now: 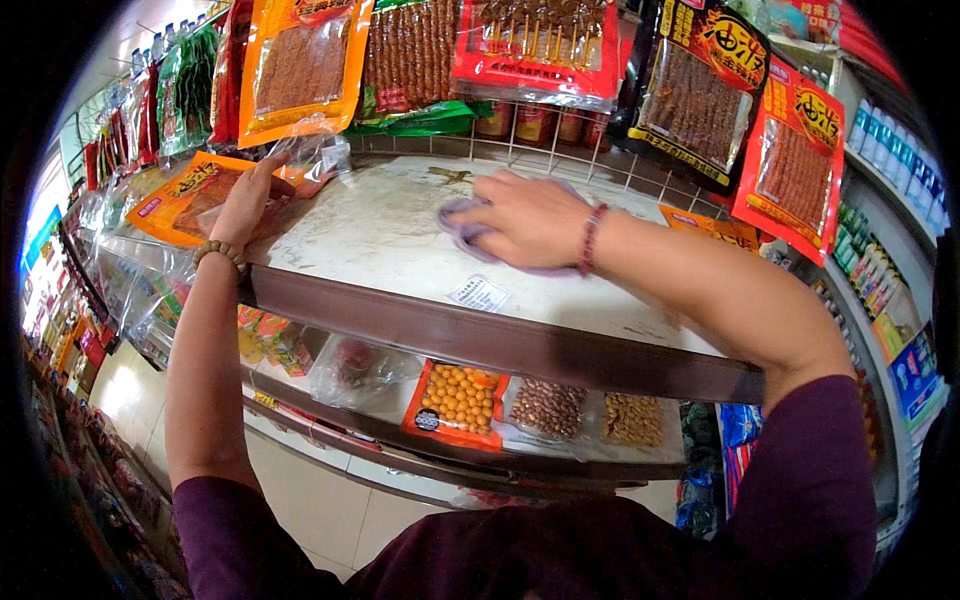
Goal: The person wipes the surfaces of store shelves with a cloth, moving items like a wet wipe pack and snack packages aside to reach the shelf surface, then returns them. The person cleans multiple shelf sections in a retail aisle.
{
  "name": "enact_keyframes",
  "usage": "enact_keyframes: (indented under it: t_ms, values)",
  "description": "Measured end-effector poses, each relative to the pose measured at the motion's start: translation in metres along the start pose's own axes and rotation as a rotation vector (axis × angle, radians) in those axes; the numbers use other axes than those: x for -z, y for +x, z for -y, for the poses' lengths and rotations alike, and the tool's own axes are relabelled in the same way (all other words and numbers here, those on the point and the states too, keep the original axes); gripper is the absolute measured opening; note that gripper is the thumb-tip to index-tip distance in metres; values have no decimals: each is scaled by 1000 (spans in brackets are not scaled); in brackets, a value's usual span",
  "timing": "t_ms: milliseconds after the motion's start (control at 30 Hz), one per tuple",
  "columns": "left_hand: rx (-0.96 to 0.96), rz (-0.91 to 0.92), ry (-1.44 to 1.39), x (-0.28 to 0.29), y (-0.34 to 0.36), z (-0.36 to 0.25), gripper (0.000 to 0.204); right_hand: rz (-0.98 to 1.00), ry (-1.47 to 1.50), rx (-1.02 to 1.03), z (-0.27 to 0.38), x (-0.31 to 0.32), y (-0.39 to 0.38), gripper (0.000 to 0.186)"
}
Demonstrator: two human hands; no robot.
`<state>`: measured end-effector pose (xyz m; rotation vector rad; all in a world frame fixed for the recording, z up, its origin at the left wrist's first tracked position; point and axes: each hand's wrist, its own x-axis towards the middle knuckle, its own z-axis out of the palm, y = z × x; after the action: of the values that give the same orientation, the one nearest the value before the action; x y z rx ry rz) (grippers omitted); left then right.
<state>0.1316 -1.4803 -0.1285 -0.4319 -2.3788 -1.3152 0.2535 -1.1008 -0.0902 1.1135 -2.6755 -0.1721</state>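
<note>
My right hand (535, 222) presses a purple-grey cloth (456, 222) down on a white shelf board (370, 235), its fingers bent over the cloth. Dark smudges mark the board around it, and a small white label (480, 293) sticks near the front edge. At the left end of the shelf, my left hand (252, 198) grips an orange snack packet (185, 203), with the fingertips partly hidden. Clear plastic wrapping lies about that hand.
Snack packets (415, 60) hang on a wire grid (585, 165) behind the shelf. A brown lip (450, 320) runs along its front. Below, a lower shelf holds an orange-edged bag of round yellow snacks (458, 398) and nut bags (546, 408). Shelves with bottles (900, 165) stand at right.
</note>
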Motion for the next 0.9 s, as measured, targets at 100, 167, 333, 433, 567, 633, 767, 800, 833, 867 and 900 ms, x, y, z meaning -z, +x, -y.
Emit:
enact_keyframes:
  t_ms: [100,167,333,433,567,633,767,800,833,867,900]
  values:
    - [10,29,-45,-9,3,-14,45,5,-14,50,3,22,-70,35]
    - [-51,12,164,-2,-6,-9,46,20,32,102,1,29,-102,37]
    - [-31,30,144,0,-1,-7,47,50,193,134,1,42,-136,47]
    - [-4,35,108,-5,1,-12,45,30,201,170,1,35,-119,46]
    - [-38,32,144,-5,-5,-15,41,-24,180,267,17,27,-74,45]
    - [-74,29,200,-3,-7,-13,40,-36,177,312,26,22,-49,46]
    - [-159,68,391,-4,0,-15,36,-92,92,381,46,12,15,38]
    - [-164,72,379,-4,2,-12,37,-94,88,384,54,10,34,36]
    - [-165,74,371,-2,4,-9,37,-98,80,374,59,5,55,36]
    - [-161,58,296,-3,5,-4,39,-101,71,363,63,-1,72,35]
    - [-153,47,235,-2,6,-1,40,-127,88,363,66,-3,81,34]
